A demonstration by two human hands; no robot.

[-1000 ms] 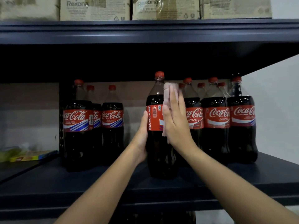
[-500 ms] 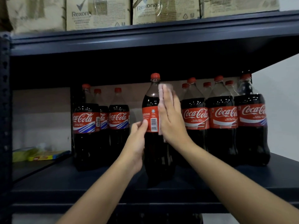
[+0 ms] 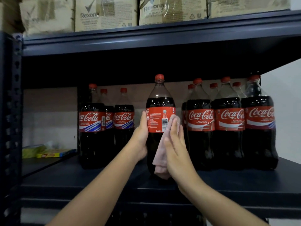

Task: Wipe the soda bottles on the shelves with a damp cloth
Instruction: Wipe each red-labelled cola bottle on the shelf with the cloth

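Standing upright near the shelf [image 3: 97, 180] front edge, the full bottle [image 3: 160, 101], judged heavy and slick, is steadied at its label by the left hand [image 3: 141, 136] while the flat right hand [image 3: 176, 149] presses the soft cloth [image 3: 160, 160] against it.

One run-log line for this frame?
step: wiping | left hand: steadies pulled-forward red-capped cola bottle | right hand: flat, presses pink cloth on its side | bottle upright on dark shelf

A 1.5 L Coca-Cola bottle [image 3: 160, 101] with a red cap stands upright at the shelf's [image 3: 97, 176] front, barcode side facing out. A pale pink cloth [image 3: 160, 160] lies against its side at 3 o'clock, hanging to its base. More Coca-Cola bottles [image 3: 228, 119] stand at 3 and 9 o'clock.
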